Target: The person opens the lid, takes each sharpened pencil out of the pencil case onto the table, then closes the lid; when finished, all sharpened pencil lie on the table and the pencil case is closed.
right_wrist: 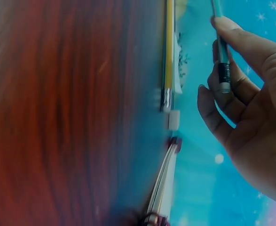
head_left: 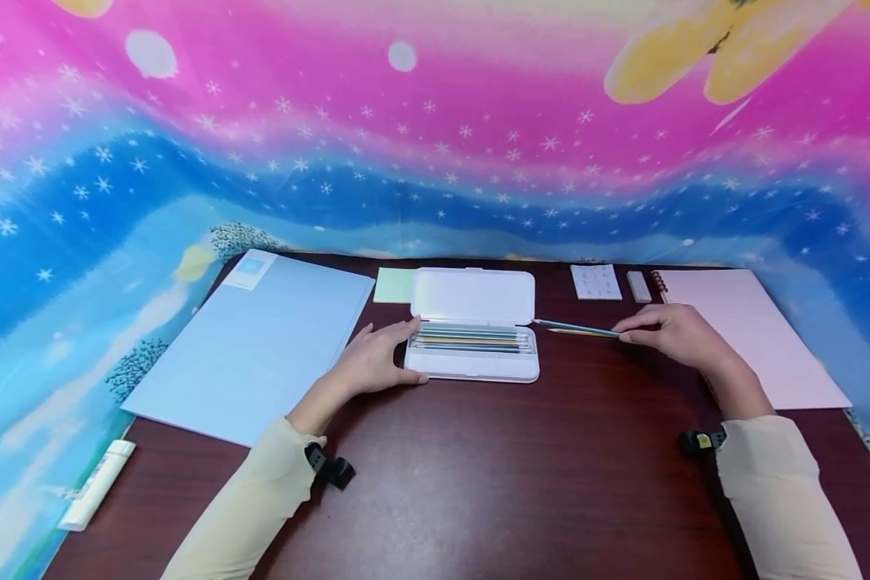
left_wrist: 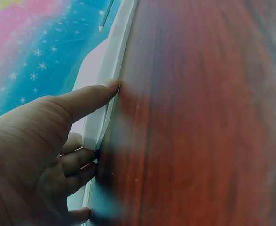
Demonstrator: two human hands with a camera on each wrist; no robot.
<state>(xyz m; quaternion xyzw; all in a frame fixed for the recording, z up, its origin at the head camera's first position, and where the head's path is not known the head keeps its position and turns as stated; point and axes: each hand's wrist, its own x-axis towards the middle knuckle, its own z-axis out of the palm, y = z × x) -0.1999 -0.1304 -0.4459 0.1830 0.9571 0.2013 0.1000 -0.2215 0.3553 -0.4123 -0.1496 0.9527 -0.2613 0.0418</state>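
Note:
A white pencil case (head_left: pixel 471 366) lies with its lid (head_left: pixel 473 296) raised, and several pencils (head_left: pixel 471 338) rest inside. My left hand (head_left: pixel 373 358) holds its left end, the thumb at the front edge and the fingers around the back corner; the left wrist view shows that thumb (left_wrist: pixel 93 100) against the case's side. To the right of the case, my right hand (head_left: pixel 670 334) pinches a teal pencil (right_wrist: pixel 222 54) near its eraser end, with the tip toward the case. A yellow pencil (right_wrist: pixel 169 52) lies on the table below the held one.
A blue folder (head_left: pixel 254 346) lies at left, with a glue stick (head_left: pixel 97 486) near the table's left edge. Green sticky notes (head_left: pixel 392 285) sit behind the case. Toward the back right are a small printed pad (head_left: pixel 595 282), an eraser (head_left: pixel 639 286) and a pink spiral notebook (head_left: pixel 761 338).

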